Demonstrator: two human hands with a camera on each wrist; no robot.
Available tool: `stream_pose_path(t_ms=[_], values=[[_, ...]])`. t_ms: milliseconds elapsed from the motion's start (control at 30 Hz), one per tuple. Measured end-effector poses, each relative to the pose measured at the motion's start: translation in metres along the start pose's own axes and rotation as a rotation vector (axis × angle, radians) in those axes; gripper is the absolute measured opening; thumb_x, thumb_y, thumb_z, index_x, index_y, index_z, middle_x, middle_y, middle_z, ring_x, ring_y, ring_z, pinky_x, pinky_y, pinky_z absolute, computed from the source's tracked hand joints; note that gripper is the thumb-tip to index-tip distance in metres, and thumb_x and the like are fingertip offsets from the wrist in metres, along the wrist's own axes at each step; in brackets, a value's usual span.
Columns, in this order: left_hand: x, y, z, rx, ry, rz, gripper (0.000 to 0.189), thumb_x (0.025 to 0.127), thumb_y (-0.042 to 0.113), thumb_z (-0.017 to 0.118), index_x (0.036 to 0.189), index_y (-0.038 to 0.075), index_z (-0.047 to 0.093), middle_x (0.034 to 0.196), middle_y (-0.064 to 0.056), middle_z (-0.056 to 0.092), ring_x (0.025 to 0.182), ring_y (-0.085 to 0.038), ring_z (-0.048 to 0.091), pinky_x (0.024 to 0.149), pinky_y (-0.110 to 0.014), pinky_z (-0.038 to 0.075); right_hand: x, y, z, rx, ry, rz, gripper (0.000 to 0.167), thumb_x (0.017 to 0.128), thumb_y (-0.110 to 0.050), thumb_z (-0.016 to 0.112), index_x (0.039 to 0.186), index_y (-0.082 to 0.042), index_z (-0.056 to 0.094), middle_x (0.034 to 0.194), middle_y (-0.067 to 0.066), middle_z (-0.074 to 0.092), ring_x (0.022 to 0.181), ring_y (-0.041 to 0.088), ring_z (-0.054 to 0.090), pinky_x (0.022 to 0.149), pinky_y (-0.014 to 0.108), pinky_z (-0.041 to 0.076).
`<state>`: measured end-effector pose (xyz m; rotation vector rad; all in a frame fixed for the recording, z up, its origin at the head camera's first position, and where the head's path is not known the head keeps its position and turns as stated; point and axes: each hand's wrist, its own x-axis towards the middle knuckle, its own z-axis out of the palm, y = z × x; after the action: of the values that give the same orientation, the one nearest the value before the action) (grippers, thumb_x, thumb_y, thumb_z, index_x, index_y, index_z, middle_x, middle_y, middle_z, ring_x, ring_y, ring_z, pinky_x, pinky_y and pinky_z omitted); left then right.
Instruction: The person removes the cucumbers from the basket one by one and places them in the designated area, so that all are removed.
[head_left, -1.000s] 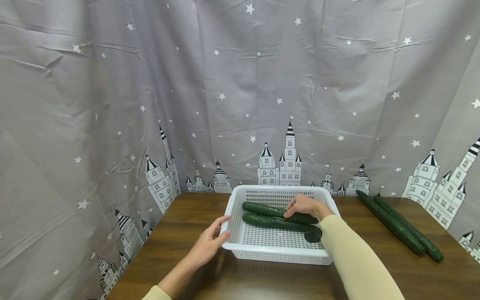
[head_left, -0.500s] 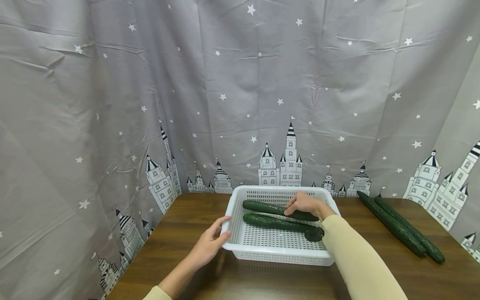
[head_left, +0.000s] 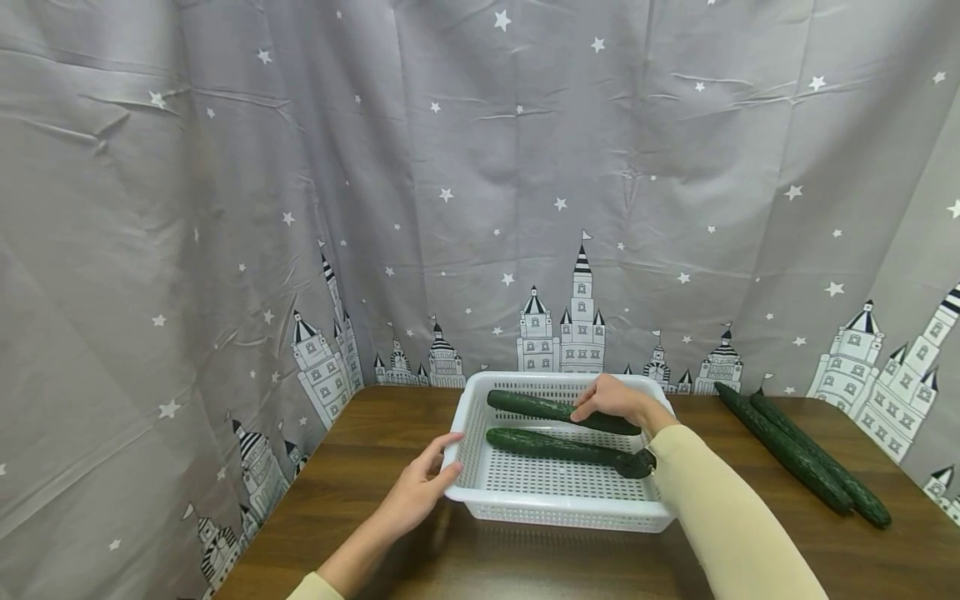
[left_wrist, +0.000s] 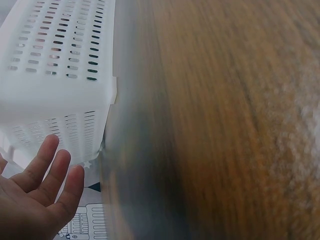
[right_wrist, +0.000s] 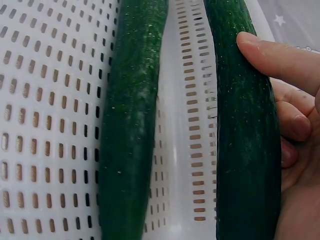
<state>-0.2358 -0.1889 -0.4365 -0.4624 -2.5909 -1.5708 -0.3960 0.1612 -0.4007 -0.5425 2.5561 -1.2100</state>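
Observation:
My right hand (head_left: 611, 398) pinches a dark green cucumber (head_left: 525, 405) inside a white perforated basket (head_left: 555, 502). In the right wrist view the thumb and fingers of the right hand (right_wrist: 300, 110) lie on either side of the held cucumber (right_wrist: 245, 125). A second cucumber (head_left: 547, 444) lies in the basket, nearer the front, apart from the held one. Part of its right end is hidden by a dark round piece at my right wrist. At the basket's left rim, my left hand (head_left: 415, 487) rests with relaxed fingers; its spread fingers (left_wrist: 52, 172) show beside the wall.
Two more cucumbers (head_left: 783, 446) lie side by side on the wooden table (head_left: 360, 442), right of the basket. Behind the table hangs a grey curtain (head_left: 465, 167) printed with stars and castles.
The right hand has lifted the held cucumber slightly and moved it toward the back of the basket, widening the gap to the second one. The left hand has stayed at the rim.

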Motion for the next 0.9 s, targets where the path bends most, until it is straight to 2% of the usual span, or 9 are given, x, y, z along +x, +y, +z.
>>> stream_pose_path(t_ms=[167, 400, 900], values=[[0.001, -0.001, 0.0, -0.002, 0.006, -0.016, 0.048, 0.103, 0.025, 0.058, 0.148, 0.017, 0.046, 0.118, -0.022, 0.068, 0.106, -0.029, 0.064, 0.082, -0.034, 0.051, -0.001, -0.004, -0.008, -0.006, 0.01, -0.004, 0.035, 0.082, -0.02, 0.081, 0.11, 0.0, 0.076, 0.129, 0.02, 0.066, 0.132, 0.043, 0.051, 0.109, 0.057, 0.04], [0.001, -0.002, 0.001, -0.005, 0.003, -0.013, 0.048, 0.103, 0.026, 0.058, 0.148, 0.017, 0.046, 0.12, -0.023, 0.067, 0.108, -0.03, 0.064, 0.084, -0.034, 0.051, -0.005, -0.009, -0.021, 0.004, 0.017, 0.008, 0.039, 0.083, -0.021, 0.08, 0.115, 0.0, 0.074, 0.136, 0.021, 0.062, 0.138, 0.046, 0.042, 0.11, 0.059, 0.037], [-0.001, -0.002, 0.001, -0.015, 0.006, -0.013, 0.048, 0.103, 0.027, 0.058, 0.148, 0.018, 0.046, 0.122, -0.024, 0.066, 0.111, -0.031, 0.065, 0.085, -0.035, 0.051, -0.016, -0.02, -0.051, -0.016, 0.077, -0.02, 0.042, 0.086, -0.026, 0.08, 0.119, -0.001, 0.073, 0.141, 0.024, 0.057, 0.138, 0.046, 0.042, 0.109, 0.059, 0.037]])
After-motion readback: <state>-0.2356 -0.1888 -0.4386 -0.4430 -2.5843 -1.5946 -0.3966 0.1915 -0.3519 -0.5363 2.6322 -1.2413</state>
